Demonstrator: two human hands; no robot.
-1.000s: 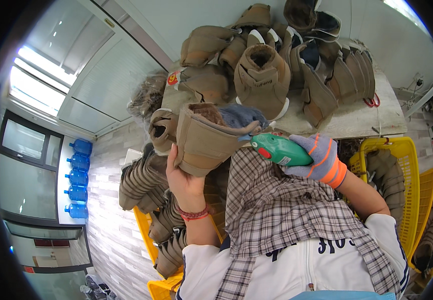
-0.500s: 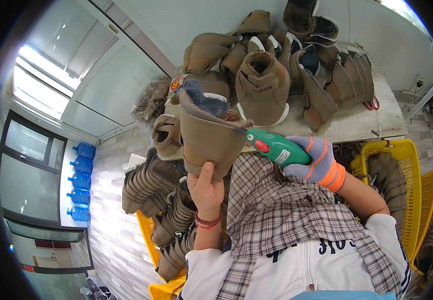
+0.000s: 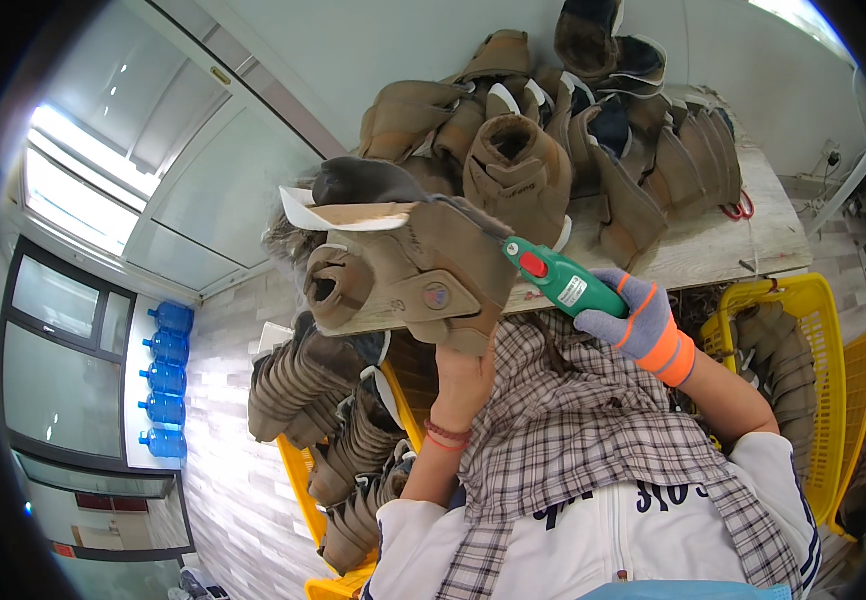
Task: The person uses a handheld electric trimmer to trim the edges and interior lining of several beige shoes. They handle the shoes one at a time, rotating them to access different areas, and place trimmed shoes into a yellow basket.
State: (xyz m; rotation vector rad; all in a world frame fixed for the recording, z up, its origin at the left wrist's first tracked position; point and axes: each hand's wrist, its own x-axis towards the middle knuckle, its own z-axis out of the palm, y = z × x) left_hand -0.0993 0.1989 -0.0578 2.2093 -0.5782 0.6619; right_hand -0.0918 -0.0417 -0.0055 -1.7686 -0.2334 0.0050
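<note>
My left hand [image 3: 466,375], bare and with a red bracelet at the wrist, grips a brown shoe upper [image 3: 433,255] from below; most of its fingers are hidden. The upper is tilted, showing its strap with a round badge and a white-edged flap at the left. My right hand [image 3: 643,325] wears a grey and orange glove and is wrapped round a green handheld electric cutter [image 3: 565,278] with a red switch. The cutter's tip meets the upper's right edge; its blade is hard to make out.
More brown uppers [image 3: 518,180] are heaped on the pale worktable [image 3: 698,245], with red-handled scissors [image 3: 743,207] at its right. Yellow baskets [image 3: 828,370] holding uppers stand right and left of me. Blue water bottles [image 3: 165,380] line the left wall.
My left hand has turned the upper, so its strapped side now faces me and the white-edged flap points left. The cutter has shifted slightly right and up, tilting more steeply.
</note>
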